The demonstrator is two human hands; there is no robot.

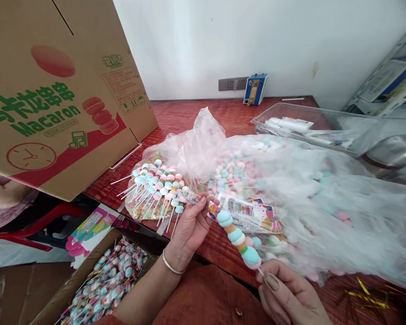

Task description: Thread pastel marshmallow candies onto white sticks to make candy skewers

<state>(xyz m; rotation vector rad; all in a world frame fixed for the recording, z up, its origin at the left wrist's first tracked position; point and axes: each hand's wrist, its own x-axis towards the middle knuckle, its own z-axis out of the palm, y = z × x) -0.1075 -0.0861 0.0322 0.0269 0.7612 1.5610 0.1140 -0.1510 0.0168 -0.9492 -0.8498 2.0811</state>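
Note:
My right hand (287,291) pinches the white stick of a marshmallow skewer (236,237), which carries blue, white and orange-green pieces. Its top end points up and left toward my left hand (194,225). Between my left thumb and fingers is a small clear printed wrapper (190,196). A colourful printed part of packaging lies at the skewer's tip; whether the tip is inside it I cannot tell. Just beyond my left hand, a pile of marshmallow skewers (159,185) rests on a clear bag of small coloured candies. Flat printed wrappers (246,212) lie behind the skewer.
Large clear bags of marshmallows (233,169) spread over the red-brown table (176,113). A tall cardboard box (67,149) stands at the left. Below it, an open carton (62,289) holds many wrapped skewers. A clear plastic tray (280,106) and a blue device (256,89) sit behind.

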